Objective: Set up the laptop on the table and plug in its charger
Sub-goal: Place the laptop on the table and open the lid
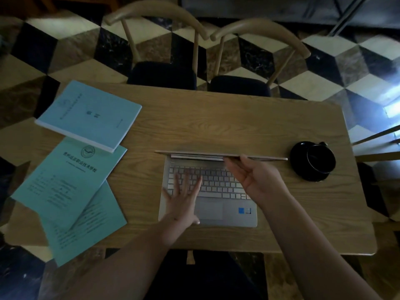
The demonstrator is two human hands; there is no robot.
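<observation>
A silver laptop [218, 204] lies open on the wooden table [238, 122], near its front edge. Its lid [194, 153] stands upright, so I see only the thin top edge. My right hand [253, 178] grips that top edge a little right of centre, thumb over the rim. My left hand [184, 200] rests flat with spread fingers on the left palm rest and the lower keys. No charger or cable shows anywhere in view.
A black cup on a black saucer [312, 162] stands just right of the lid. A blue booklet [91, 114] and teal papers [69, 191] cover the table's left side, overhanging its edge. Two wooden chairs [164, 72] are tucked in at the far side.
</observation>
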